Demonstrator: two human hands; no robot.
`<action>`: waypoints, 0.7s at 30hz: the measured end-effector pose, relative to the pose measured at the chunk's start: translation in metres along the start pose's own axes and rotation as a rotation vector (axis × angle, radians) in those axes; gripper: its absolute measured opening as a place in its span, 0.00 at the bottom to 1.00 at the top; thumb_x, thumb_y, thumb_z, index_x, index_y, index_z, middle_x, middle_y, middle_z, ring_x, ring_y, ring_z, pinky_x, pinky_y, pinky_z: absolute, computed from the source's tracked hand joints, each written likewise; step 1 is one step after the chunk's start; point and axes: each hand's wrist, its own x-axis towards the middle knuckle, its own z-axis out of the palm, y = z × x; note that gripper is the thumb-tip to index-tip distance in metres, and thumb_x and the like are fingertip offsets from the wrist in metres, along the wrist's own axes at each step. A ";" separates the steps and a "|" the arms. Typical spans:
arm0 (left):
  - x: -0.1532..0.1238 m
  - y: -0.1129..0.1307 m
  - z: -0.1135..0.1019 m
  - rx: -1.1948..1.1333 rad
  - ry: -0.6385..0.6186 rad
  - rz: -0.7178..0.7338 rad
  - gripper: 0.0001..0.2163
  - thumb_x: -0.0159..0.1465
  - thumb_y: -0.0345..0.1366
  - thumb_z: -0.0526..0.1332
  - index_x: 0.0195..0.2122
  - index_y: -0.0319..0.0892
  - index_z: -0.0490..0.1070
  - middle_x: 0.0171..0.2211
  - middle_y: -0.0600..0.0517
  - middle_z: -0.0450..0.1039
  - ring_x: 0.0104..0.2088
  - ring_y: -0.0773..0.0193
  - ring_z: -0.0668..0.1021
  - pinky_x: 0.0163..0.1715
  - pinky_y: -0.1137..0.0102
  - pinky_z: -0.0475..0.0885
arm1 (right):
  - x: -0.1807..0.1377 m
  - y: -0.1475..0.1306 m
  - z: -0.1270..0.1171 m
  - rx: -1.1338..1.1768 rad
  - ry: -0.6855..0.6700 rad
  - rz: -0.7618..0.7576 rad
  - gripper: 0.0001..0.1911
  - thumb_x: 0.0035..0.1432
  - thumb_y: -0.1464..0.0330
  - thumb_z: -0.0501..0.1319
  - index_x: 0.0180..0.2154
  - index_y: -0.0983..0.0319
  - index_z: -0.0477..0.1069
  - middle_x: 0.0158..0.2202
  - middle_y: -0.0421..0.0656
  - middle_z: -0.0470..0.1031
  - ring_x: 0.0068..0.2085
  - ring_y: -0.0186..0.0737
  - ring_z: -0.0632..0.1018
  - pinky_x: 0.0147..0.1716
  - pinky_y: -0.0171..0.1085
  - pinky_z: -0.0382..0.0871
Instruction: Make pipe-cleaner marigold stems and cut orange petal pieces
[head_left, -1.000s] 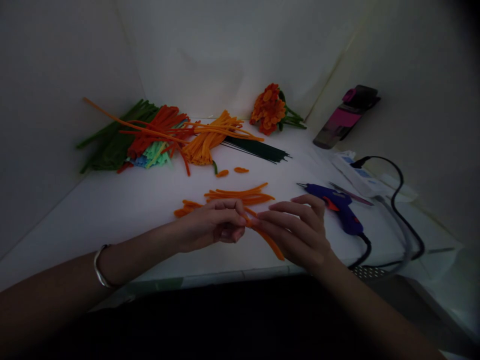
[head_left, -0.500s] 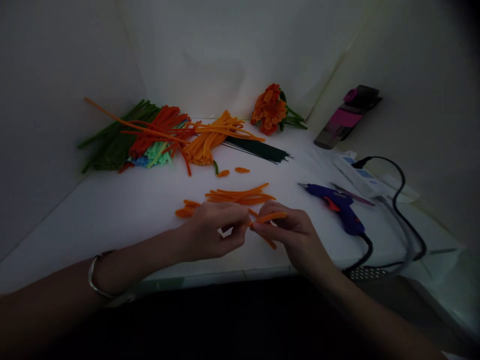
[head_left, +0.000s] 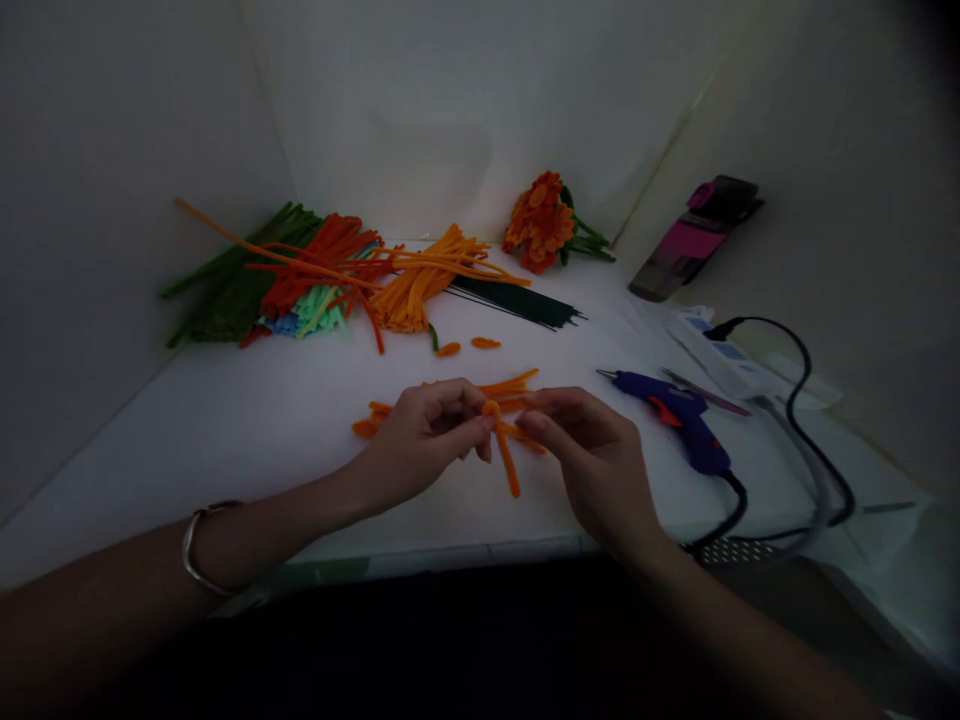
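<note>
My left hand [head_left: 427,432] and my right hand [head_left: 589,455] meet over the white table [head_left: 247,420], both pinching one short orange pipe cleaner [head_left: 504,452]. Its top is folded into a small loop between my fingertips and its free end hangs down toward me. Just behind my hands lies a small heap of cut orange pipe cleaner pieces [head_left: 510,385], with a few bent ones [head_left: 367,425] by my left hand.
A pile of green, red, blue and orange pipe cleaners [head_left: 322,275] lies at the back left, beside thin dark wires [head_left: 517,300]. A finished orange flower [head_left: 541,222] sits at the back. A blue glue gun [head_left: 679,415] with its black cord, a power strip [head_left: 720,355] and a pink-and-black bottle [head_left: 694,240] are on the right.
The pipe cleaner was held straight between my hands; my fingers have bent it over, so its top now forms a loop and the loose end points down. Both hands shifted slightly away from me.
</note>
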 end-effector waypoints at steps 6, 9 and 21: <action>0.000 0.003 -0.001 -0.019 0.014 0.019 0.04 0.61 0.31 0.56 0.31 0.37 0.67 0.22 0.55 0.70 0.23 0.72 0.69 0.25 0.76 0.64 | 0.005 0.006 0.001 0.306 -0.002 0.181 0.07 0.54 0.62 0.59 0.32 0.59 0.69 0.27 0.41 0.75 0.29 0.36 0.77 0.23 0.32 0.71; 0.002 0.001 -0.002 -0.046 0.052 0.020 0.04 0.62 0.32 0.57 0.31 0.37 0.67 0.21 0.55 0.69 0.22 0.72 0.68 0.24 0.76 0.63 | 0.003 0.003 0.001 0.286 -0.087 0.123 0.05 0.54 0.66 0.59 0.35 0.57 0.70 0.36 0.43 0.76 0.38 0.38 0.77 0.33 0.37 0.75; -0.006 0.005 0.003 0.190 0.003 0.162 0.06 0.63 0.31 0.55 0.29 0.38 0.68 0.24 0.54 0.69 0.24 0.72 0.69 0.25 0.76 0.64 | -0.004 0.005 0.008 0.198 -0.010 0.132 0.01 0.55 0.68 0.58 0.32 0.57 0.68 0.29 0.37 0.73 0.27 0.32 0.74 0.22 0.32 0.70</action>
